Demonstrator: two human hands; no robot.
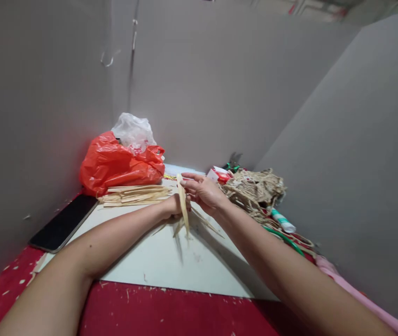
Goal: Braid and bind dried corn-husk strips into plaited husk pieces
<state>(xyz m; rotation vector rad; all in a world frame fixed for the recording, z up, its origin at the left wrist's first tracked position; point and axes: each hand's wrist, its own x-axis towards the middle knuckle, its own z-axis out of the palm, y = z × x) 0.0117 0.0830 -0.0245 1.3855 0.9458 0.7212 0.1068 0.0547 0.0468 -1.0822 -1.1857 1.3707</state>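
Observation:
My left hand (175, 205) is closed low over the white board, holding several pale, dried leaf strips whose ends fan out below and to the right. One broad dried leaf strip (184, 205) rises in front of it and hangs down past the fingers. My right hand (205, 190) pinches the upper part of that strip between thumb and fingers. The left fingers are partly hidden by the strip. A stack of flat dried strips (132, 195) lies on the board, left of my hands.
The white board (143, 266) rests on a red surface (171, 310) with scattered scraps. Left are a black phone (66, 223) and a red plastic bag (115, 163). Right are bundled twine (258, 186), green-handled pliers (233, 164) and a striped roll (282, 220). Grey walls enclose the space.

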